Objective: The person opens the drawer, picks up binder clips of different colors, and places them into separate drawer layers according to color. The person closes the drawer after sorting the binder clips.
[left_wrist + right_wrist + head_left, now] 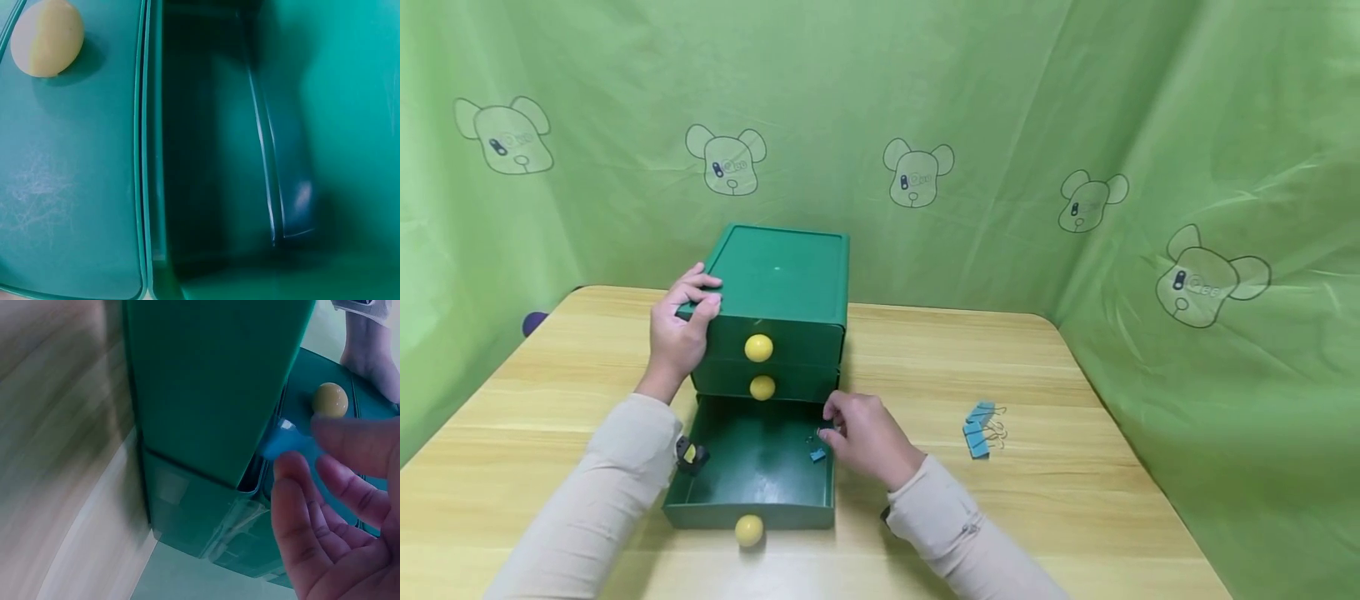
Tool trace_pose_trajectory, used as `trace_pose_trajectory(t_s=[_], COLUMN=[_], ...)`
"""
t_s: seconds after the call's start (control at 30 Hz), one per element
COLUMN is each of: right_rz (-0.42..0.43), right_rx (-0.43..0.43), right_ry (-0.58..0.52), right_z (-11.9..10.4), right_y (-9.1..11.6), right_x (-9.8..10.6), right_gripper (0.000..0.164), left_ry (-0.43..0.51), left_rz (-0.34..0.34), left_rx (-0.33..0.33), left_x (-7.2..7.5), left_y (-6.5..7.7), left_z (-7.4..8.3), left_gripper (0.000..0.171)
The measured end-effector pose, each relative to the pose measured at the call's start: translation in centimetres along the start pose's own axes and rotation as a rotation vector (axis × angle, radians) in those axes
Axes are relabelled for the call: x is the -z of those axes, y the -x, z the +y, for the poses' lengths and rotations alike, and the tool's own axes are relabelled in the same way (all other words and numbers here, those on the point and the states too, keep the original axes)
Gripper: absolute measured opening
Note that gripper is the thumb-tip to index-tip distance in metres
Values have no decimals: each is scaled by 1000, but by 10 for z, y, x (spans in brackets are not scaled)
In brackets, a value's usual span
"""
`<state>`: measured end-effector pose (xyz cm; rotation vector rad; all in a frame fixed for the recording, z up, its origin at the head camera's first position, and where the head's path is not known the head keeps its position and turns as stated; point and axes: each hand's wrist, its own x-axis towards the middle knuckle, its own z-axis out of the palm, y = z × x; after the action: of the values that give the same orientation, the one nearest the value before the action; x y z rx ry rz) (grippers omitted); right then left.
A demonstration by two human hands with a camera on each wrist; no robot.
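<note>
A green drawer cabinet (782, 271) with yellow knobs stands on the table, its bottom drawer (748, 467) pulled out. My left hand (681, 321) rests on the cabinet's top at the front left corner, fingers extended. Over the drawer's right wall is my right hand (868, 437), with thumb and fingertips apart in the right wrist view. A small blue binder clip (817, 455) shows just below those fingertips in the drawer area; the same clip (281, 444) is blurred in the right wrist view. The left wrist view shows the drawer floor (237, 156) and a yellow knob (47, 37).
Several blue binder clips (979, 429) lie in a small cluster on the wooden table (1037, 517), right of the cabinet. The two upper drawers (722, 346) are closed. Green curtains (985, 83) with printed bear heads hang behind and at both sides.
</note>
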<state>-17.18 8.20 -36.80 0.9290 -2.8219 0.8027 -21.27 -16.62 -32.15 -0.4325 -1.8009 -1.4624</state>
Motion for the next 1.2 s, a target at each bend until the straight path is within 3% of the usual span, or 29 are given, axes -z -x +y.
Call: trace_pose_trajectory(t_s=[0.3, 0.53, 0.93, 1.2], right_rz=[-7, -17, 39, 109], right_rx=[-2, -70, -191, -241], right_ry=[-11, 12, 57, 167], right_z=[-1, 5, 38, 66], right_y=[1, 4, 16, 28], right_x=[-1, 0, 11, 22], right_gripper=[13, 14, 18, 24], left_ry=[2, 7, 5, 5], left_rz=[2, 3, 4, 4], left_rx=[-3, -14, -10, -11], left_x=[0, 0, 0, 0], left_y=[0, 0, 1, 1], left_z=[0, -1, -1, -1], left_gripper=[17, 17, 18, 20])
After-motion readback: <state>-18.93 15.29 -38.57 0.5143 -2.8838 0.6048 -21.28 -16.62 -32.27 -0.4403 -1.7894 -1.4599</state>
